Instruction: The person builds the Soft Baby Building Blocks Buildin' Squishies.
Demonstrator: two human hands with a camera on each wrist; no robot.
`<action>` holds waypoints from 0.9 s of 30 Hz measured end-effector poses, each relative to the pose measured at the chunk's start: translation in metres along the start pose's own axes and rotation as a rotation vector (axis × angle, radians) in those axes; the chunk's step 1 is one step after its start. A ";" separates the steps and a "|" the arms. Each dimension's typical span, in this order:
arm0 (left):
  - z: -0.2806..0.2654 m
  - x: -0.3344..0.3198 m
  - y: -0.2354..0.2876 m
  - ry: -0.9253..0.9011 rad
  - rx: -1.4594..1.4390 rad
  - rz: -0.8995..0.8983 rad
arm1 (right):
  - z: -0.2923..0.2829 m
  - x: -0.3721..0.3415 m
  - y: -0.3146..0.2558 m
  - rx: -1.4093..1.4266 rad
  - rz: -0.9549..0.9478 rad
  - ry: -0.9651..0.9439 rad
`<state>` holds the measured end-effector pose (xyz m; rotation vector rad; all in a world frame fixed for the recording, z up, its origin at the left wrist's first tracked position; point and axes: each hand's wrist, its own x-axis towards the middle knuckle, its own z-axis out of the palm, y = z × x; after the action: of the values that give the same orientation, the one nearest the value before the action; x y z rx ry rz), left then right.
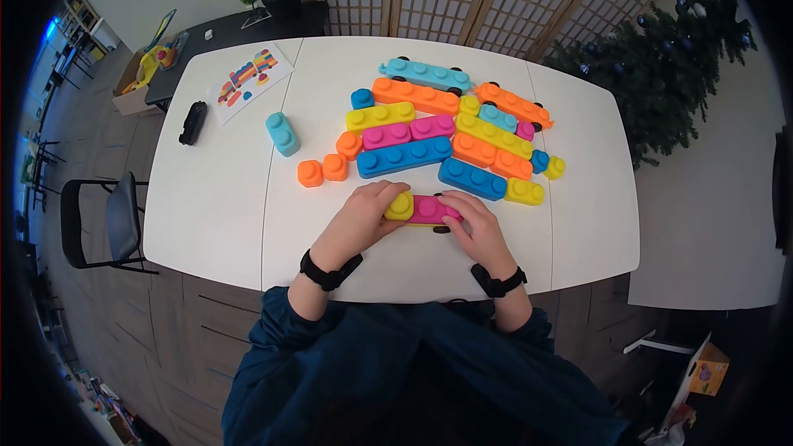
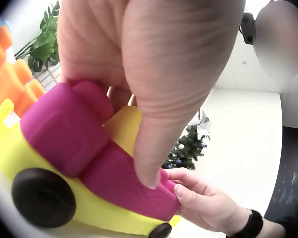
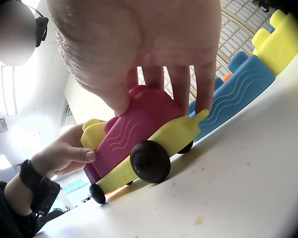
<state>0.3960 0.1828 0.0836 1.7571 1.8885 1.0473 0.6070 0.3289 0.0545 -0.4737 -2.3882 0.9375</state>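
Note:
My left hand grips a yellow block, its thumb down the near side and its fingers at the far side. The block sits at the left end of a toy car made of pink blocks on a yellow wheeled base. Black wheels show under that base in both wrist views. At the car's right end my right hand holds the pink block between thumb and fingers. A second pink piece stands raised at one end, near the left palm in the left wrist view.
Beyond the car lie rows of blocks, including a long blue one, with a turquoise wheeled base behind. Orange blocks and a turquoise block are at the left. A picture sheet and a black object lie farther left.

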 end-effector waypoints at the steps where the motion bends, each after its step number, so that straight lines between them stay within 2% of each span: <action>1: -0.001 0.000 0.001 0.000 0.000 0.000 | 0.000 0.000 0.000 0.003 0.001 0.000; 4: -0.011 0.000 0.000 0.023 -0.017 0.050 | 0.000 0.001 -0.001 0.005 -0.009 0.001; 6: -0.026 0.000 -0.013 0.220 -0.076 -0.013 | 0.000 0.000 0.001 0.007 -0.006 0.006; 8: -0.041 0.004 -0.035 0.528 0.105 -0.111 | 0.000 -0.001 0.000 0.011 -0.002 0.008; 10: -0.056 0.006 -0.070 0.789 0.461 -0.244 | -0.001 -0.001 -0.002 0.025 0.027 -0.036; 12: -0.064 0.000 -0.118 0.826 0.571 -0.300 | 0.001 0.000 -0.001 0.016 0.013 -0.013; 14: -0.067 -0.005 -0.142 0.861 0.681 -0.354 | 0.002 -0.001 0.000 0.006 0.000 0.012; 16: -0.069 -0.009 -0.155 0.733 0.568 -0.600 | 0.002 0.000 0.000 0.017 0.009 0.008; 23: -0.072 -0.014 -0.158 0.747 0.424 -0.659 | 0.003 0.000 0.001 0.006 -0.006 0.007; 25: -0.071 -0.017 -0.168 0.811 0.424 -0.544 | 0.002 0.000 0.001 0.012 0.003 0.000; 26: -0.073 -0.016 -0.163 0.811 0.423 -0.543 | 0.002 0.000 0.001 0.012 0.004 0.001; 27: -0.076 -0.016 -0.157 0.828 0.316 -0.494 | 0.001 0.000 0.001 0.007 0.002 0.004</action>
<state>0.2355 0.1537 0.0182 0.9003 2.9099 1.4491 0.6066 0.3290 0.0527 -0.4743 -2.3808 0.9445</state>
